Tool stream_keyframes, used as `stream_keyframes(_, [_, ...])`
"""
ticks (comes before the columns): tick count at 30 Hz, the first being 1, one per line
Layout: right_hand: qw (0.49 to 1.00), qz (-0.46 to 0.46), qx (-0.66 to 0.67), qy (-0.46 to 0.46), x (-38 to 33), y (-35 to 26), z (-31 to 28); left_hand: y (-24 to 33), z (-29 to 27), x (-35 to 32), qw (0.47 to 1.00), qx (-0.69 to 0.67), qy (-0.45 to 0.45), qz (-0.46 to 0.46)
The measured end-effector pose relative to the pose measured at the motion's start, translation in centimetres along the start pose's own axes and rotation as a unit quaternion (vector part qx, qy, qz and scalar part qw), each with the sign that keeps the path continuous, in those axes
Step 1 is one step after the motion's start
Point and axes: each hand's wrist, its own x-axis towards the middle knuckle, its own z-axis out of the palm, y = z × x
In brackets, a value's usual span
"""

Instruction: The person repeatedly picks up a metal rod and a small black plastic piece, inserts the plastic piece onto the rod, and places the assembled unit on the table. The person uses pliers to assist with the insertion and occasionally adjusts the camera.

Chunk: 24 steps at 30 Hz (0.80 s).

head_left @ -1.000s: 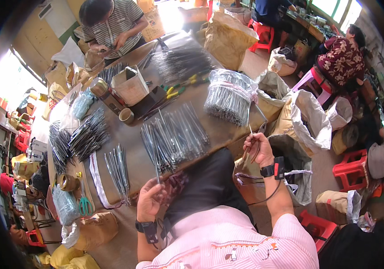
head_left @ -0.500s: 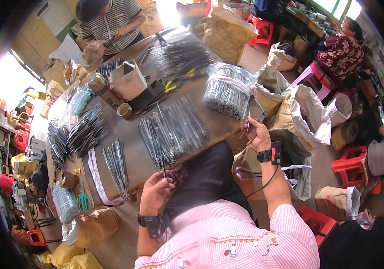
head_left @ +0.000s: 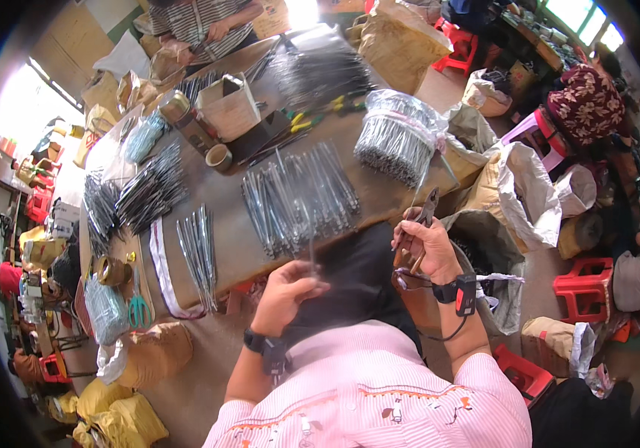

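My left grip point(head_left: 290, 293), blurred: pinched on a slim rod point(head_left: 311, 248), its lower end hidden. My right grip point(head_left: 427, 250): curled around metal pliers point(head_left: 430, 204), handles partly covered. Ahead of the left grip, on the worktop point(head_left: 229, 213): straight, thin rods point(head_left: 301, 198), glossy grey. Ahead of the right grip: brush-like bundle point(head_left: 397, 140), wrapped in clear plastic.

A flask point(head_left: 197, 136), a cup point(head_left: 219, 157) and a white box point(head_left: 230, 116) sit close together on the table point(head_left: 232, 233). Teal-handled scissors point(head_left: 139, 310) and a brown roll point(head_left: 113, 272) lie near its left end. Across it is a person in a striped shirt point(head_left: 211, 33); at right, a person in a flowered shirt point(head_left: 587, 103) sits on a pink stool point(head_left: 535, 139). A red stool point(head_left: 585, 290) stands nearer. Yellow sacks point(head_left: 119, 418) slump at lower left.
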Motion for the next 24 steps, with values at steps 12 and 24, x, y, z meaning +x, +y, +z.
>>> stream_keyframes(12, [0.978, -0.086, -0.188, 0.0, -2.7, 2.9, 7.3, -0.9, 3.2, 1.1, 0.992, 0.06, -0.066, 0.09])
stream_keyframes(24, [0.969, -0.127, -0.208, 0.03, -2.8, 4.2, 8.0, -0.9, 2.7, 1.6, 0.99, 0.099, -0.019, 0.099])
